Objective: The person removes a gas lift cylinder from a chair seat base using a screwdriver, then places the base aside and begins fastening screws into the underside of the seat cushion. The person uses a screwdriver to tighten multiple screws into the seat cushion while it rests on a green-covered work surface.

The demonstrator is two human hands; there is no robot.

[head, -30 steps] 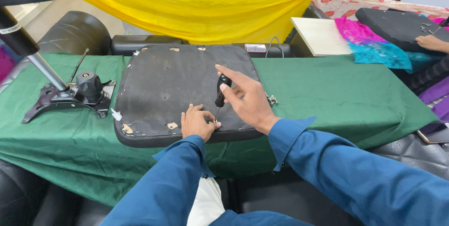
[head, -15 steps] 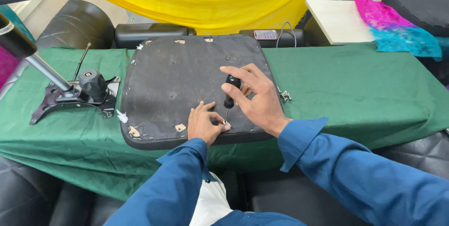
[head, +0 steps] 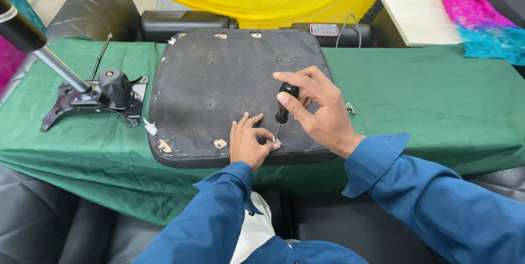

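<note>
From the head camera, a flat black chair seat pad (head: 229, 86) lies upside down on the desk with the green cloth (head: 437, 94). The right hand (head: 320, 108) holds a small screwdriver with a black handle (head: 284, 105). Its fingers are closed around the handle. The tool stands almost straight up, top tipped a little away from the person, with its thin metal tip pointing down at the pad's near edge. The left hand (head: 247, 144) rests flat on the pad, and its fingers pinch close by the tip, maybe on a little staple, but it is too small to tell.

Half a second ago the hands sat in the same spots on the pad, so the tip is being kept on that one place along the edge. Only the camera has leaned in closer.

A black metal chair base plate with a round knob (head: 104, 97) sits to the left, well apart from the hands.
</note>
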